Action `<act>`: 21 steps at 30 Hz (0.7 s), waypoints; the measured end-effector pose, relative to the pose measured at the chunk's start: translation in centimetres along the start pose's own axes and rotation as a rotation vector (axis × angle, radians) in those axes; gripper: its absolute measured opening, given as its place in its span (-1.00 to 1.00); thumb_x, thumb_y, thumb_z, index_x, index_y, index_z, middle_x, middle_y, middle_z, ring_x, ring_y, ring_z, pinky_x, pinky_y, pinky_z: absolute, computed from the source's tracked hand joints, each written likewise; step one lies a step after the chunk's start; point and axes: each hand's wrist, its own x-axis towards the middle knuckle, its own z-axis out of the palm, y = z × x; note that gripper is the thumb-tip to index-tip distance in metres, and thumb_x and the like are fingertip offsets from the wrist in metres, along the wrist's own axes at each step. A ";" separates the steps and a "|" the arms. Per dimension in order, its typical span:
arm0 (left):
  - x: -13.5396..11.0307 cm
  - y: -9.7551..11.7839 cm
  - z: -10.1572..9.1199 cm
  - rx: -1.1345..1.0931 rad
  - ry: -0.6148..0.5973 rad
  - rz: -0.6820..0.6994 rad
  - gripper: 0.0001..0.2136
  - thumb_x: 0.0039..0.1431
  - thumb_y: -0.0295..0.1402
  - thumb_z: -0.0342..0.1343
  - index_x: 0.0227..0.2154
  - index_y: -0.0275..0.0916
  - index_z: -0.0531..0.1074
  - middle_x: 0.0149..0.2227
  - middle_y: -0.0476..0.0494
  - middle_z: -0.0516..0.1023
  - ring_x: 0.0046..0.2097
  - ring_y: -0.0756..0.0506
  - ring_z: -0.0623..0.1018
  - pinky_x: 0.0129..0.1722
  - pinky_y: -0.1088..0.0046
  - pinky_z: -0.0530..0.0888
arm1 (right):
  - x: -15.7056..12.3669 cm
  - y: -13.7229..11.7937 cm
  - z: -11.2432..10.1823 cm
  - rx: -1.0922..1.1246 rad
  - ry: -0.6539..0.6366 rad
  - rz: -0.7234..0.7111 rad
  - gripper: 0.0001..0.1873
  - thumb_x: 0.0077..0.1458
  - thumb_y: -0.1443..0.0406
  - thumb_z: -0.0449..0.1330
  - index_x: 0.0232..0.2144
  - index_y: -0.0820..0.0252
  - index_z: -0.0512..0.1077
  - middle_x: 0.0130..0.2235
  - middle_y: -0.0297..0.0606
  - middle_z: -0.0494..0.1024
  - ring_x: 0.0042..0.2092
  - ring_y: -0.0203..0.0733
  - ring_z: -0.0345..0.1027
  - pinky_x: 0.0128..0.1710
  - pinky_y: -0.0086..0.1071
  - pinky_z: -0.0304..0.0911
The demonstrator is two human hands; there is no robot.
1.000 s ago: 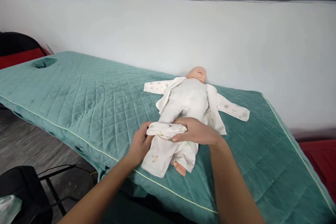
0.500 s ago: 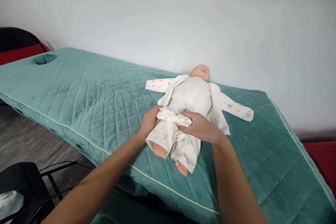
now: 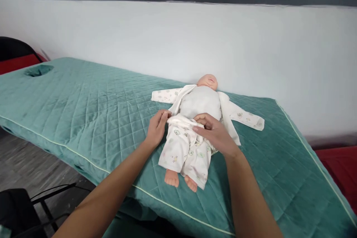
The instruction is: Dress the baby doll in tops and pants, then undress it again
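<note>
A baby doll (image 3: 201, 100) lies on its back on a teal quilted massage bed (image 3: 83, 96), head toward the wall. It wears an open white printed top with sleeves spread out and white printed trousers (image 3: 185, 152); both bare feet stick out of the legs. My left hand (image 3: 156, 128) pinches the trouser waistband at the doll's left-side hip. My right hand (image 3: 213, 132) grips the waistband on the other side, over the belly.
The bed has a face hole (image 3: 38, 70) at its far left end and stands against a white wall. A red surface (image 3: 338, 165) lies at the right, another at the far left. A black chair or stand (image 3: 19, 208) is on the floor at lower left.
Both hands have drawn the trousers up the doll's legs from the knees to the waist. The feet, first covered, now stick out of the trouser legs.
</note>
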 end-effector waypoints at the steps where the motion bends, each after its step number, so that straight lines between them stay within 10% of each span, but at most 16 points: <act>1: 0.2 -0.3 0.0 -0.035 0.027 -0.032 -0.63 0.39 -0.09 -0.14 -0.27 -0.20 0.48 -0.25 -0.11 0.58 -0.16 -0.10 0.53 -0.11 0.38 0.44 | 0.0 0.2 -0.1 0.052 0.048 -0.020 -0.68 0.07 0.09 0.35 -0.19 0.10 0.44 -0.38 -0.40 0.46 -0.33 -0.27 0.28 -0.33 -0.40 0.15; 7: 3.6 -3.1 0.9 -0.036 0.151 -0.225 -0.73 0.28 -0.09 0.03 -0.27 -0.20 0.43 -0.19 -0.13 0.58 -0.11 -0.12 0.55 -0.09 0.36 0.44 | 0.4 0.9 -0.3 0.085 0.215 -0.060 -0.71 0.05 0.11 0.37 -0.24 0.10 0.45 -0.45 -0.43 0.39 -0.38 -0.30 0.20 -0.35 -0.41 0.10; 14: 9.3 -4.5 3.2 0.247 -0.213 -0.259 -0.72 0.19 -0.13 0.13 -0.14 -0.18 0.49 -0.12 -0.19 0.64 -0.03 -0.21 0.57 0.01 0.25 0.41 | 0.3 0.7 -0.2 0.026 0.173 -0.031 -0.69 0.14 0.01 0.27 -0.28 0.13 0.49 -0.45 -0.40 0.35 -0.41 -0.32 0.09 -0.42 -0.41 -0.01; 21: 10.8 -4.4 2.1 -0.285 -0.322 -0.373 -0.59 -0.05 -0.02 0.32 -0.28 -0.25 0.51 -0.27 -0.11 0.63 -0.26 -0.11 0.56 -0.23 0.41 0.45 | 0.5 1.2 0.0 0.006 0.152 0.014 -0.69 0.20 0.03 0.25 -0.31 0.14 0.50 -0.46 -0.41 0.31 -0.42 -0.34 0.06 -0.44 -0.42 -0.03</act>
